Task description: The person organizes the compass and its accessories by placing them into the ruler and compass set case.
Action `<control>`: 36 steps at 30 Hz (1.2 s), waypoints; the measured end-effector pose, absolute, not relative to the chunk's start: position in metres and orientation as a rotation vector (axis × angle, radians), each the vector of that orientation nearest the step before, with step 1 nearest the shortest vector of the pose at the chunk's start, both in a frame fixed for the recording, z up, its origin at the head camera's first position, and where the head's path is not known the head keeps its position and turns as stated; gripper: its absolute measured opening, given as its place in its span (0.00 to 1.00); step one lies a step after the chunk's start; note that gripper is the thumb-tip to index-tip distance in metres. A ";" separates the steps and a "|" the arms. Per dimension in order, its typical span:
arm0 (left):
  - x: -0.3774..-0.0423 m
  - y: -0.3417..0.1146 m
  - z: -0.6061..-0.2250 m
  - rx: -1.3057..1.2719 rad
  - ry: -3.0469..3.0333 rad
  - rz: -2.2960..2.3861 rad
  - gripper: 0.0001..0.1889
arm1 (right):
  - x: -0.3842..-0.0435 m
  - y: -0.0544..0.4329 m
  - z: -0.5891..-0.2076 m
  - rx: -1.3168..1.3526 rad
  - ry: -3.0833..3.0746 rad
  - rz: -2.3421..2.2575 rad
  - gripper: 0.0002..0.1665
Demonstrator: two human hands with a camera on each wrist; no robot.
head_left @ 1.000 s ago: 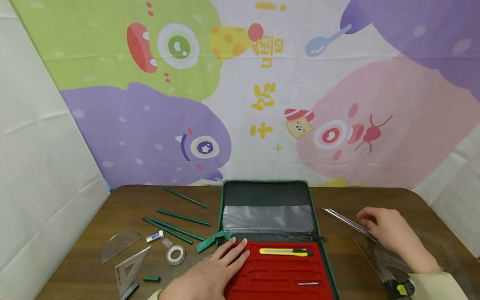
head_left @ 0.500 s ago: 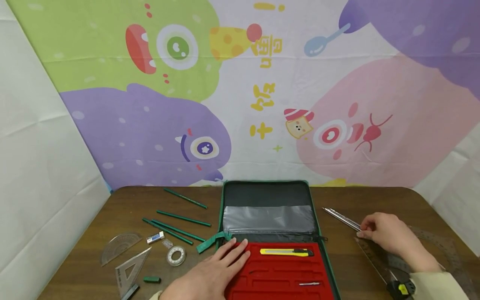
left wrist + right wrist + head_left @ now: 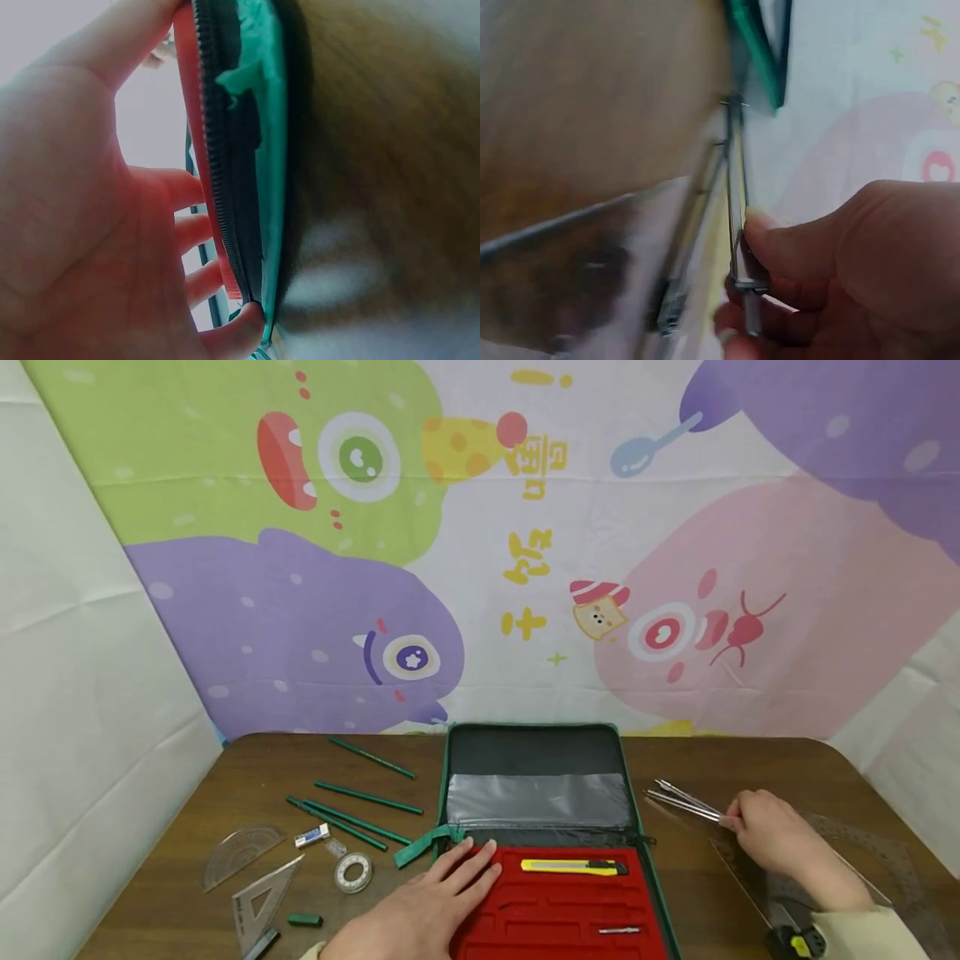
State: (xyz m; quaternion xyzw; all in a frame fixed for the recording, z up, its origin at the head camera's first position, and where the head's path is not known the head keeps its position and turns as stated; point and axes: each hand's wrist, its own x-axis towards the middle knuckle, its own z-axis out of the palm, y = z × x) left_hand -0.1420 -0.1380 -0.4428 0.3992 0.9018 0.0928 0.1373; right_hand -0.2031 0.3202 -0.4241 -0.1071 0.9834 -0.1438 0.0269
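Black-and-yellow item (image 3: 795, 942): lay to the right of the case, near the right sleeve, cut off by the lower edge of the head view.
Left hand (image 3: 420, 902): released; fingers straight and spread, resting on the left edge of the case's red tray (image 3: 562, 890).
Small metal piece (image 3: 619, 931): sat in the tray, toward the case's right side.
Left-side kit: clear triangle (image 3: 246, 906), green block (image 3: 305, 920), white ring (image 3: 340, 872), eraser (image 3: 311, 836) and clear protractor (image 3: 240, 852) lay left of the case.
Right hand (image 3: 783, 835): well right of the case; thumb and fingers pinched a slim metal instrument (image 3: 746, 262).
Second metal piece (image 3: 671, 311): close beside the pinched one, blurred; could not tell whether the two touched.
Yellow knife (image 3: 573, 867): lay in the tray, nearest the case's hinge.
Pencils (image 3: 368, 797): four, green, left of the case; two lay close together.
Case (image 3: 532, 750): spread open, its dark lid leaning up behind the tray.
Printed cloth (image 3: 480, 693): hung behind the case.
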 end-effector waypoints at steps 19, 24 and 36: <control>-0.142 -0.137 -0.442 1.130 2.592 0.283 0.56 | -0.181 0.259 -0.401 -0.470 2.443 -1.382 0.13; -0.142 -0.137 -0.441 1.132 2.590 0.281 0.57 | -0.170 0.228 -0.408 -0.534 2.350 -1.364 0.11; -0.142 -0.136 -0.439 1.101 2.572 0.310 0.57 | -0.160 0.200 -0.425 -0.552 2.497 -1.194 0.04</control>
